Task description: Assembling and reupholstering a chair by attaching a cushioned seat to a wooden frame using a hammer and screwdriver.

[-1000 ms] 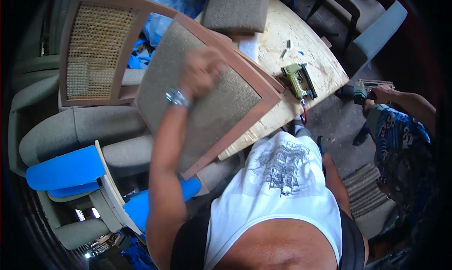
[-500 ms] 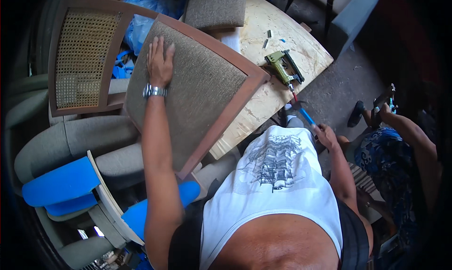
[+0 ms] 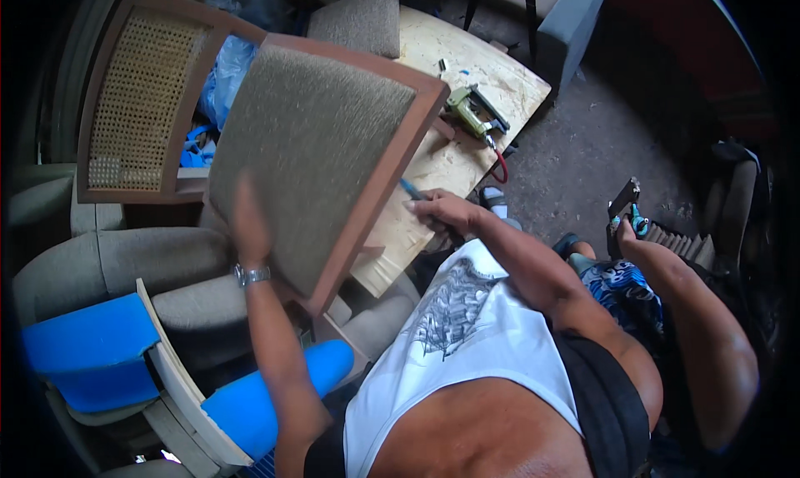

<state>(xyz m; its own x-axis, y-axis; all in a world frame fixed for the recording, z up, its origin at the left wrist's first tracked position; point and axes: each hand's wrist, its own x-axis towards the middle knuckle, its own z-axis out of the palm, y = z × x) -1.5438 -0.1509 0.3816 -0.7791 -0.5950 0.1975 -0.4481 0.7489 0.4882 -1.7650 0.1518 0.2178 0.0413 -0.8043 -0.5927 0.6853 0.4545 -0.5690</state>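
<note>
My right grip (image 3: pixel 446 211) is wrapped round a blue-handled tool (image 3: pixel 410 189), its end hidden behind the chair (image 3: pixel 312 136); my left grip (image 3: pixel 252 225), blurred at the chair's padding, I cannot read as wide or narrow. The chair partly covers the tabletop (image 3: pixel 504 65), with grey cushions (image 3: pixel 162 253) left of it and a green pneumatic gun (image 3: pixel 473 111) right. Between the chair's woven cane and nubby fabric, bluish plastic (image 3: pixel 229 74) shows, contents unclear.

No legible txt, labels, nos. or signs in view, incl. on white shirt (image 3: pixel 493 343) w/ dark print (image 3: pixel 450 307)
</note>
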